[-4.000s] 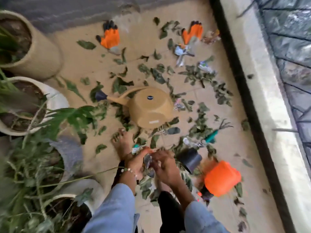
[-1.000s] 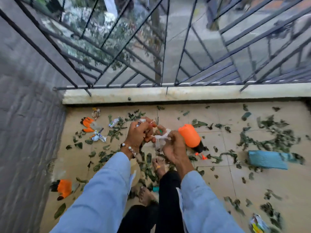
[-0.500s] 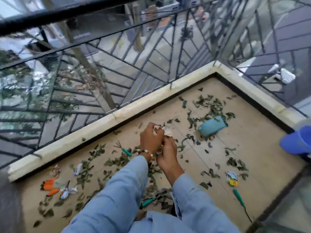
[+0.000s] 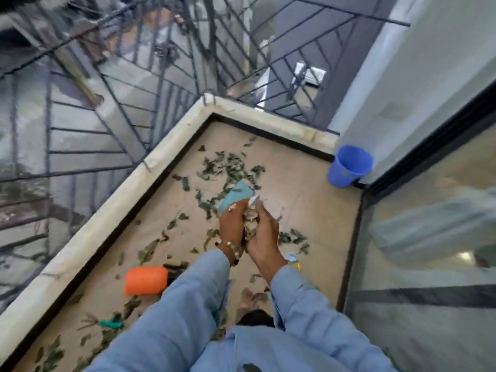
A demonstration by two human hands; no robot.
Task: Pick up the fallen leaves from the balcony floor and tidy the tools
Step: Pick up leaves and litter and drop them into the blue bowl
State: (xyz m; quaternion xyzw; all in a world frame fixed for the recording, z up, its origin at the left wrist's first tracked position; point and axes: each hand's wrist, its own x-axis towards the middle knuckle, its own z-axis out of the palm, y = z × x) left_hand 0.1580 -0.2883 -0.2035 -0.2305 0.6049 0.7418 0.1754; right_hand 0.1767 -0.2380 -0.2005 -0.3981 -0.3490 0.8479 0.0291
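Both hands, left (image 4: 233,224) & right (image 4: 261,232), cupped tight round leaves (image 4: 250,223) w/ paper scraps: prob. light, crumbly, slip-prone, so best squeezed from both sides.

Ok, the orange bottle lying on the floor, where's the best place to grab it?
Probably around the middle of the orange bottle, from above. It lies on its side by the ledge, its round body exposed on top, its dark end against the sleeve. Both hands are full now.
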